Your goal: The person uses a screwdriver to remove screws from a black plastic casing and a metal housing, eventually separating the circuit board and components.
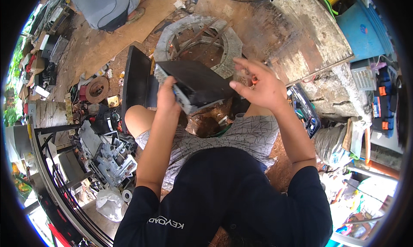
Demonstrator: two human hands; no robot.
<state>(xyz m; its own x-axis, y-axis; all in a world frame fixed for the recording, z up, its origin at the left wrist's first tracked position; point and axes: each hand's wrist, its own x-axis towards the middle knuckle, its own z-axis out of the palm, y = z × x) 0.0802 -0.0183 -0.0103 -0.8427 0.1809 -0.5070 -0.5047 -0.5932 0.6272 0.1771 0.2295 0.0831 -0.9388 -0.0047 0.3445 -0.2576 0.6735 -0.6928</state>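
My left hand [167, 94] grips the near left edge of a black, box-shaped electronic unit [195, 77]. The unit is tilted over my lap, its dark flat cover up and its grey metal side with fittings toward my left. Just off its right end is my right hand [260, 85], thumb and fingers spread apart. A small orange spot [254, 79] shows between that thumb and the fingers; whether it belongs to something in the hand I cannot make out. Behind the unit, on the ground, lies a grey ring-shaped frame [165, 42] with bars across its opening.
A dark flat panel [134, 77] stands upright by my left knee. Dismantled metal parts [114, 159] pile up at my left. A worn wooden board [301, 36] lies far right, near a blue bin [363, 27]. An open tool case [306, 111] sits right. Another person [107, 8] is at the far left.
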